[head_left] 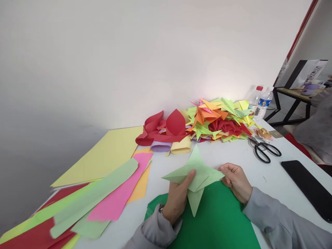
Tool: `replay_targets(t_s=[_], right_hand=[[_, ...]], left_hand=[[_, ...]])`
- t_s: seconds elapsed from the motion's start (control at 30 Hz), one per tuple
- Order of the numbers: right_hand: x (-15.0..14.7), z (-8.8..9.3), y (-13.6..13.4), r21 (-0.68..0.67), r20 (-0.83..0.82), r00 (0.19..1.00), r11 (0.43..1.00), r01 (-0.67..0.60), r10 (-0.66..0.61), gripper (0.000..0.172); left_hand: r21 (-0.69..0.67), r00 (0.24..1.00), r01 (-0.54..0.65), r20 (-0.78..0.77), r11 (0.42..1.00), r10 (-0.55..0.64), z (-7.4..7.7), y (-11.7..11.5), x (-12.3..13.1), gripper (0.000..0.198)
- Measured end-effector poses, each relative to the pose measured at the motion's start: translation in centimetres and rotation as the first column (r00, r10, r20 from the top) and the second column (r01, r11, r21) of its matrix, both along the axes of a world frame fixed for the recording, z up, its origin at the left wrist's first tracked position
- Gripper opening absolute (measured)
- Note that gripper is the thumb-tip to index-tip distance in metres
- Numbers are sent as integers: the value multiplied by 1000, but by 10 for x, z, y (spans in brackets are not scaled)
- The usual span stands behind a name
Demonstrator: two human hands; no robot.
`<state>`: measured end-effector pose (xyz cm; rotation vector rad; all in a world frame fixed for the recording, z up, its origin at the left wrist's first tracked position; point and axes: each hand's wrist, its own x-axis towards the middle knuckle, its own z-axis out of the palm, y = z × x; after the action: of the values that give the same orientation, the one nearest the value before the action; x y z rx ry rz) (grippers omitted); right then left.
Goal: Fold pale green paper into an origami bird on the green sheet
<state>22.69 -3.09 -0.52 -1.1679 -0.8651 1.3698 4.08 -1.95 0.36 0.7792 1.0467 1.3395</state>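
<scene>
Head view, only 1: the person has a light green paper star (195, 169), 4 points, held up over the near side of the white table (230, 152), above a green sheet (218, 221) that runs to the near edge. Left hand (177, 197) clamped on it: thumb on top by the middle, other fingers out of sight, presumably underneath. Right hand (236, 180) closed at the right tip, thumb and index looking pinched together on it; exact contact too small to confirm.

Key relation: star sits between the 2 hands. From the left hand it lies up and to the right, toward the far edge; from the right hand, directly left. No clear long axis: 1 pair of points runs left-right, the other far edge to near edge. Left hand is nearer the middle, right only at a tip.

Around: paper strips (121, 192) toward the left edge, folded-paper pile (220, 121) along the far edge toward the far right corner, scissors (256, 142) nearer the right edge.
</scene>
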Motion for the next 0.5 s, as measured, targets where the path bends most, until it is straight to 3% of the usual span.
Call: replay_targets(t_s=[0.13,0.33,0.5], right_hand=[[1,2,0,13,-50,999,1000,-4,5,56],[1,4,-5,3,190,954,972,-236,232,49],[1,1,-3,21,160,979,991,-131,126,47]], left_hand=[[7,1000,1,5,1000,-1,-1,0,0,66],[61,995,76,-71,995,-72,-5,0,-2,55],[-19,933,312,-179,950,-311,-1,-1,-4,38]])
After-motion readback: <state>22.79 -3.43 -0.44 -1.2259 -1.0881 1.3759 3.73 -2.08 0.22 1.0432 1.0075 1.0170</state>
